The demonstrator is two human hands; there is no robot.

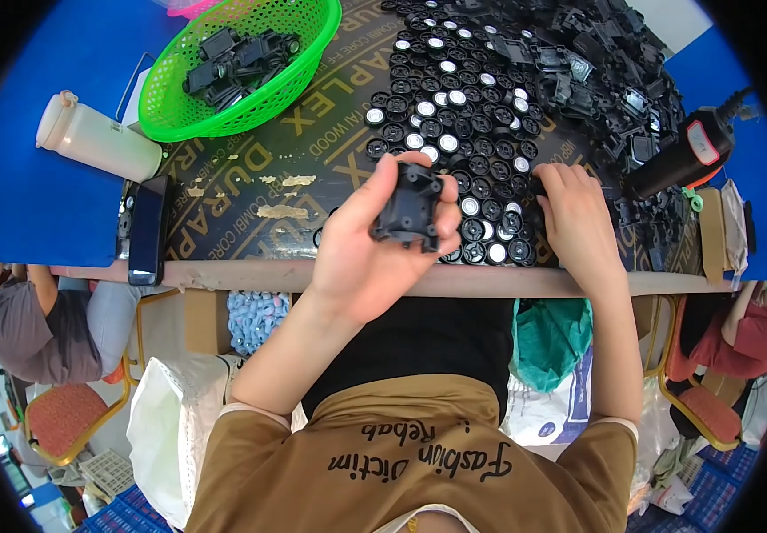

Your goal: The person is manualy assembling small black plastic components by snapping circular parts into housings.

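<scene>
My left hand [348,253] is raised over the table's near edge, its fingers wrapped round a black plastic housing [407,209] with small round posts at its corners. To the right, my right hand [582,222] rests at the edge of a spread of small black wheels [490,166]. Its fingers are bent, and a dark bit shows between thumb and fingertips; what it is I cannot make out. Many of the wheels have white or silvery centres, others are all black.
A green plastic basket [170,111] holds black parts at the far left. Near it are a white flask [99,138] and a dark phone [147,233]. Black moulded parts [619,98] are heaped at the right, beside a black power screwdriver [681,164]. Other people sit at both sides.
</scene>
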